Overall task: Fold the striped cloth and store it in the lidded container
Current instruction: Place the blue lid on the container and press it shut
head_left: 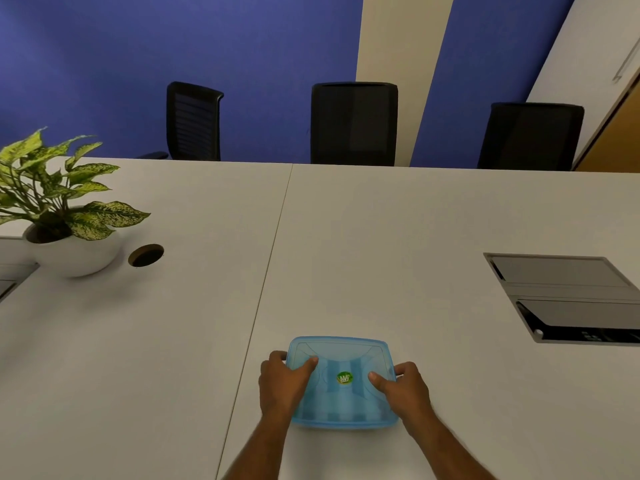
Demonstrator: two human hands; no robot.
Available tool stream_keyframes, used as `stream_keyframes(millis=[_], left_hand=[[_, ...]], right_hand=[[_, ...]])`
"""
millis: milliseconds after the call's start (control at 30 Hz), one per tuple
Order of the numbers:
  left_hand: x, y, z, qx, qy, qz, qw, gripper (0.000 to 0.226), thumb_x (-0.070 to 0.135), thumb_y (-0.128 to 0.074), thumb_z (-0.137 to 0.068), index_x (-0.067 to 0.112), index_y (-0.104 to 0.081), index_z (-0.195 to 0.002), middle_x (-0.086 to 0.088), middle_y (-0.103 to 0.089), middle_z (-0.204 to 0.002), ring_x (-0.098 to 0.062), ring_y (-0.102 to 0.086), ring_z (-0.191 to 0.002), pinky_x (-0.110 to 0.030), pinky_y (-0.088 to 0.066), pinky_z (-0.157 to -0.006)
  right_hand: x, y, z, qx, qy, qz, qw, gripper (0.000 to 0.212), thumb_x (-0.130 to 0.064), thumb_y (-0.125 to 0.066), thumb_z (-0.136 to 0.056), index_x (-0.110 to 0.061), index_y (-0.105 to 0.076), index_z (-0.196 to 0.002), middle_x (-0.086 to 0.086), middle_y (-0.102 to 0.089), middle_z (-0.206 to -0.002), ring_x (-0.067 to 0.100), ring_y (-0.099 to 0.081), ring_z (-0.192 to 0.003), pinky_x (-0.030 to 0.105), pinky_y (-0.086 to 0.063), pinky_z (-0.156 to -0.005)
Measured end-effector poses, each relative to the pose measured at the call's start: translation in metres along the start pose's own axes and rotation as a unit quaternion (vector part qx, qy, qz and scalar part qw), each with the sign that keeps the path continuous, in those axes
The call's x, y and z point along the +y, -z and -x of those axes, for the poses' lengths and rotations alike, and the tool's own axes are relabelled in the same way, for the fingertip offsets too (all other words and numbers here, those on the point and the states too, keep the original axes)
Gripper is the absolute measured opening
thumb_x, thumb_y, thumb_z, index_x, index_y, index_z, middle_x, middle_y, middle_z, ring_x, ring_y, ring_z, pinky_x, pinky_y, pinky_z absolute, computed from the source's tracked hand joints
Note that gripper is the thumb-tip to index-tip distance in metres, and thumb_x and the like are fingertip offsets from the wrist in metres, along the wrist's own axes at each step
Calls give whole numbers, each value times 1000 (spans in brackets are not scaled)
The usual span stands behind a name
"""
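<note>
A translucent blue lidded container (pixel 343 351) rests on the white table (pixel 381 237) near its front edge, lid on, a round green sticker (pixel 345 378) at the lid's centre. Pale and darker blue bands show faintly through the lid; whether they are the striped cloth I cannot tell. My left hand (pixel 282 384) grips the container's left side, thumb pressed on the lid. On the right side, my right hand (pixel 403 388) holds it the same way, thumb on top.
A potted plant in a white bowl (pixel 74 252) stands at the far left beside a round cable hole (pixel 145 255). A recessed power box with grey flaps (pixel 568 296) is set into the table at the right. Three black chairs (pixel 354 123) line the far edge.
</note>
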State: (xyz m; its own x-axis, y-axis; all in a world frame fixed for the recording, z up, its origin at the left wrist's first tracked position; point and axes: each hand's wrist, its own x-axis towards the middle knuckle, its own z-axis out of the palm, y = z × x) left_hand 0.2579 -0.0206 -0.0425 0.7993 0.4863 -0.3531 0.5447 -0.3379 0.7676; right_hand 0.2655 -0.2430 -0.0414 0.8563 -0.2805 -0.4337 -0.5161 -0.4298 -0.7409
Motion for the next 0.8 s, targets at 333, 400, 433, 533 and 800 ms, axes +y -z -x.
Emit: stream_keyframes(millis=[333, 400, 433, 533, 800], left_hand=[[16, -3, -23, 26, 33, -71, 997, 59, 67, -32, -94, 12, -54, -92, -5, -63, -90, -23, -59, -82, -34, -42, -69], [13, -5, -28, 16, 20, -53, 998, 57, 66, -34, -94, 13, -52, -86, -5, -62, -86, -21, -57, -78, -34, -42, -67], [13, -5, -29, 11, 14, -42, 999, 55, 65, -35, -95, 13, -50, -82, -5, -61, -85, -20, -56, -76, -33, -41, -66], [10, -5, -33, -1, 6, -20, 1000, 53, 62, -38, -96, 13, -48, -78, -5, -59, -80, -19, -53, -72, -34, -40, -64], [8, -7, -35, 9, 5, -20, 1000, 50, 59, -42, -96, 12, -48, -78, -5, -59, -78, -18, -53, -70, -32, -40, -62]], right_hand=[[3, -2, -2, 4, 15, 23, 1000, 47, -39, -79, -72, -13, -49, -97, 6, -64, -94, 23, -64, -86, 41, -55, -77], [4, -3, -4, 7, 17, 23, 1000, 47, -39, -79, -71, -15, -49, -97, 6, -64, -95, 23, -63, -86, 40, -55, -77], [5, -3, -4, 8, 18, 22, 1000, 47, -40, -80, -71, -15, -49, -97, 6, -64, -95, 24, -63, -86, 41, -55, -77], [7, -4, -5, 7, 21, 22, 999, 46, -39, -79, -71, -16, -48, -96, 6, -64, -94, 23, -64, -86, 41, -55, -77], [9, -5, -6, 10, 27, 23, 999, 48, -39, -79, -72, -14, -48, -98, 7, -64, -95, 23, -63, -85, 38, -54, -74]])
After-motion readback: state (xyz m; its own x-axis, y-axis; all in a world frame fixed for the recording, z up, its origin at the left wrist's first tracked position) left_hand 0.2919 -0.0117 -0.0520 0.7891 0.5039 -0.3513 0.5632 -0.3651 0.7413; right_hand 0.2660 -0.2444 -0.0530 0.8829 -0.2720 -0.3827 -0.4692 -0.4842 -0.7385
